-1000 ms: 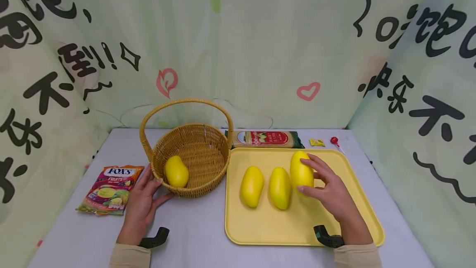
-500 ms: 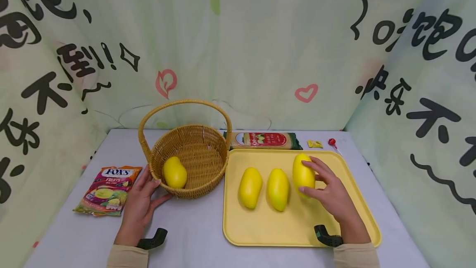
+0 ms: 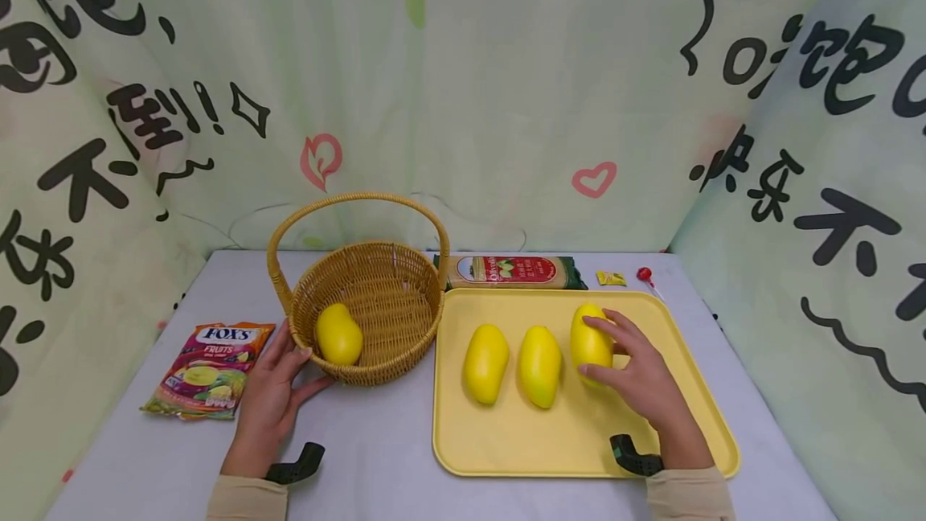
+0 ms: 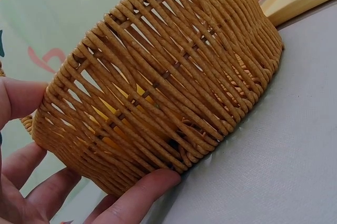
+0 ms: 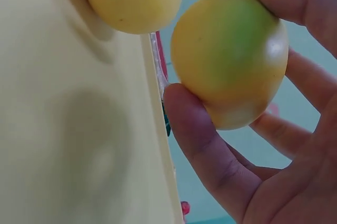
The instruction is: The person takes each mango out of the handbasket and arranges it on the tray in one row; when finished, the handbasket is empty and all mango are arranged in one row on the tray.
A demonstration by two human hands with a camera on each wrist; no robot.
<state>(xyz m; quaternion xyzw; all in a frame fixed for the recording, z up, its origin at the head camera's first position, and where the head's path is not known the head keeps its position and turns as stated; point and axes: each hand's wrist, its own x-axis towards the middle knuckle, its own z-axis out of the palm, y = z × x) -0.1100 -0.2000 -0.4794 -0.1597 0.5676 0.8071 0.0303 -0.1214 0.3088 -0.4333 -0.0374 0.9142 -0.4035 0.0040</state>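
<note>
My right hand [image 3: 637, 376] grips the rightmost yellow mango [image 3: 589, 338] on the yellow tray [image 3: 571, 445]; in the right wrist view thumb and fingers curl round this mango [image 5: 229, 56]. Two more mangoes [image 3: 486, 362] [image 3: 539, 365] lie side by side on the tray to its left. My left hand [image 3: 273, 392] rests against the near left wall of the wicker basket [image 3: 391, 284], thumb and fingers touching the weave [image 4: 174, 92]. One mango [image 3: 338, 334] lies inside the basket.
A FOX'S fruit candy bag [image 3: 210, 368] lies left of the basket. Behind the tray lie a red and green packet [image 3: 510, 272], a small yellow sachet [image 3: 611, 278] and a red lollipop [image 3: 645, 275]. Printed cloth walls close in three sides of the grey table [image 3: 383, 457].
The right hand with its mango has shifted slightly lower on the tray. The left hand stays at the basket.
</note>
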